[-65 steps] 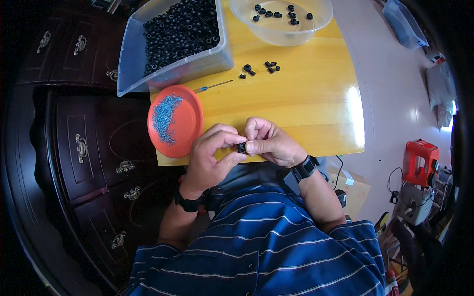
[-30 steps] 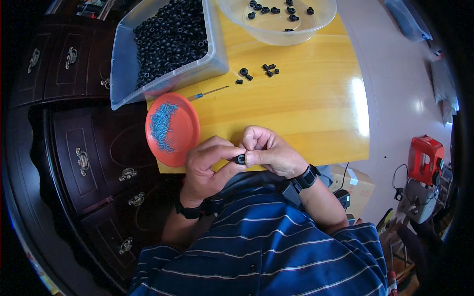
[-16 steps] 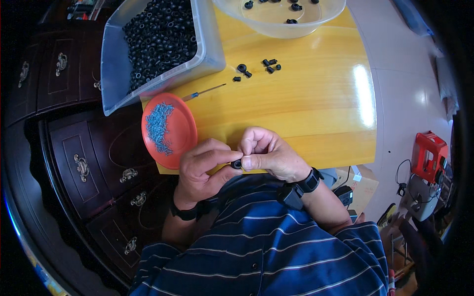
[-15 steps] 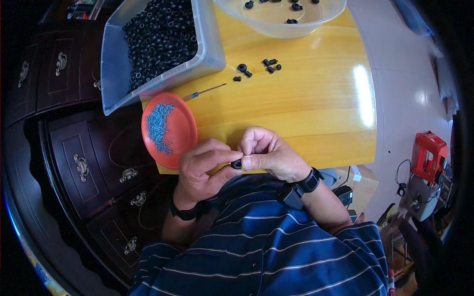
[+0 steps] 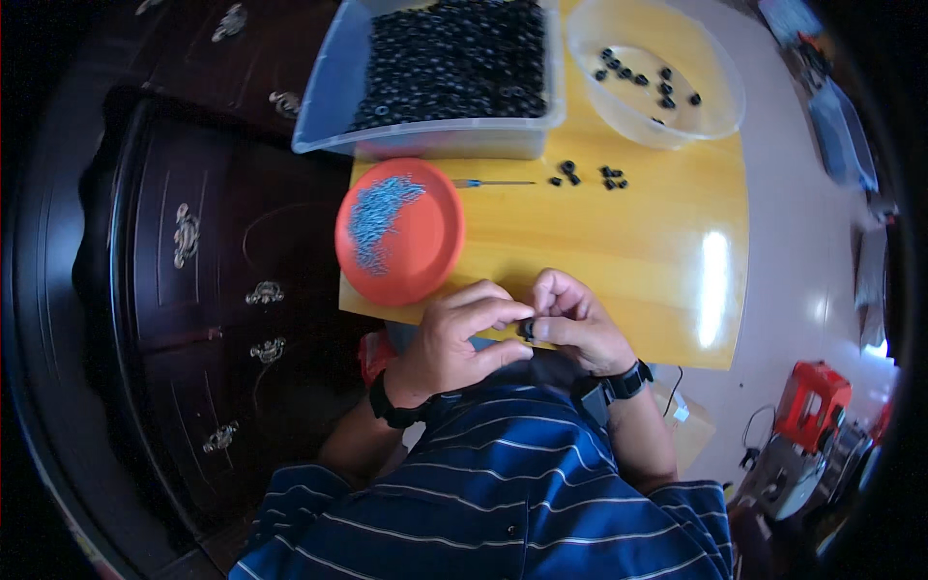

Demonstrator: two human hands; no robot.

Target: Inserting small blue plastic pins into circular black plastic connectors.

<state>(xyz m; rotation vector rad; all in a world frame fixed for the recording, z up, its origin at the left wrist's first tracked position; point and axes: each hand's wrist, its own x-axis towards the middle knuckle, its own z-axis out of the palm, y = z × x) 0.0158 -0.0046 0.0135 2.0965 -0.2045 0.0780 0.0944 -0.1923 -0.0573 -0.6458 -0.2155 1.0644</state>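
Both hands stay together at the near edge of the yellow wooden bench point(image 5: 619, 251), just in front of the person's chest, as they were a moment before. The left hand point(image 5: 462, 338) and the right hand point(image 5: 578, 327) meet around one small black ring-shaped part point(image 5: 527, 330), and the fingers of both hands pinch it from the two sides. I cannot tell whether a pin is also between the fingers, because the part is too small and half hidden.

What changes is mostly the view: the head lifts a little, so the bench and its things now sit lower in the picture than before. The hands themselves move very little; the part turns only slightly between the fingertips. In my judgement the work on this one piece is not finished, since neither hand lets it go.

The round orange plastic plate point(image 5: 399, 232) with thin bluish metal pins lies just left of the hands, near the left hand. Farther away stand the clear rectangular plastic bin point(image 5: 329, 126) full of black parts and the clear round bowl point(image 5: 720, 116) with a few of them. A thin small screwdriver point(image 5: 495, 183) and several loose black parts point(image 5: 586, 176) lie between, untouched.
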